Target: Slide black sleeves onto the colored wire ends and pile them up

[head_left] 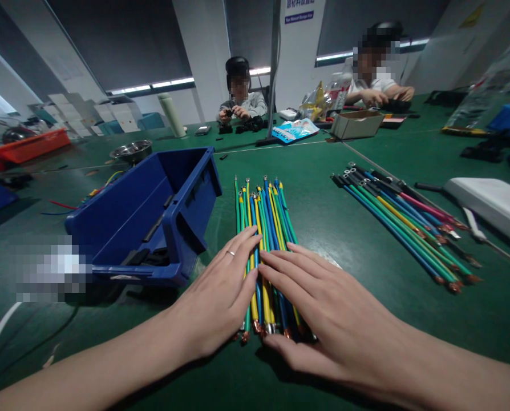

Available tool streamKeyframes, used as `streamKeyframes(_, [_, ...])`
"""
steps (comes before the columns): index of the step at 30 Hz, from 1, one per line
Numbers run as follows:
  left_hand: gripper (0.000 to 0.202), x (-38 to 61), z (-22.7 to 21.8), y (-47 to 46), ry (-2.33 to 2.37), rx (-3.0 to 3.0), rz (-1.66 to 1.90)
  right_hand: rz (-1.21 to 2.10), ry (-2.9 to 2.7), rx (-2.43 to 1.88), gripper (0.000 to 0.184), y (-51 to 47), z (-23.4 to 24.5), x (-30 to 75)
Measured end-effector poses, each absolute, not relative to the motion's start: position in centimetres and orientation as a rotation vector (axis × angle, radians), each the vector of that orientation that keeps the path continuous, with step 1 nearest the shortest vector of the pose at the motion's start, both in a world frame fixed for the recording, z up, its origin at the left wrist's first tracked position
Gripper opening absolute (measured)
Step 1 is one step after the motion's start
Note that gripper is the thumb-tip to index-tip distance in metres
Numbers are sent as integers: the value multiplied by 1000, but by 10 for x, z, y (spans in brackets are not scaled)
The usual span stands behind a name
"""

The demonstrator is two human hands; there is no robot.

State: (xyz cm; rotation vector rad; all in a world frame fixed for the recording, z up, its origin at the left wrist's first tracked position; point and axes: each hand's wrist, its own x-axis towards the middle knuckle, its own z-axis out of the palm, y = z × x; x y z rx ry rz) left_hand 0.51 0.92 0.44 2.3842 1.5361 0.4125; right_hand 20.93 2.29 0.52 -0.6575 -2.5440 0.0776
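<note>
A bundle of cut cables point(263, 217), coloured green, blue and yellow, lies lengthwise on the green table in front of me. Metal lugs show at their far ends, and bare copper strands at several near ends. Flat over the bundle's left side rests my left hand point(225, 279), fingers stretched out, a ring on one finger. My right hand point(319, 297) lies over the right side with its fingers extended and its thumb by the near ends. Both hands touch the cables without gripping them, and they cover the bundle's middle.
Left of the bundle stands a blue bin point(122, 222) with black pieces inside. A second group of cables point(404, 222) lies to the right, beside a white device point(490, 200). A metal bowl point(132, 152) and a cardboard box point(356, 124) stand farther back. Two people sit across the table.
</note>
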Motion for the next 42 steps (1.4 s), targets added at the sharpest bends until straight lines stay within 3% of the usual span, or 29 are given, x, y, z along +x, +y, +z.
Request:
streamKeyframes(11, [45, 6, 6, 10, 1513, 2425, 364, 10, -2539, -682, 28, 25, 7, 207])
streamKeyframes(13, [44, 6, 6, 10, 1517, 2425, 360, 32, -2556, -667, 31, 25, 6, 208])
streamKeyframes(17, [45, 6, 6, 11, 1519, 2428, 366, 112, -2600, -648, 54, 24, 6, 209])
streamKeyframes(22, [43, 5, 5, 12, 1515, 2412, 400, 96, -2556, -663, 32, 21, 4, 206])
streamKeyframes(42, [48, 6, 5, 10, 1528, 2351, 447, -101, -2498, -601, 34, 17, 7, 203])
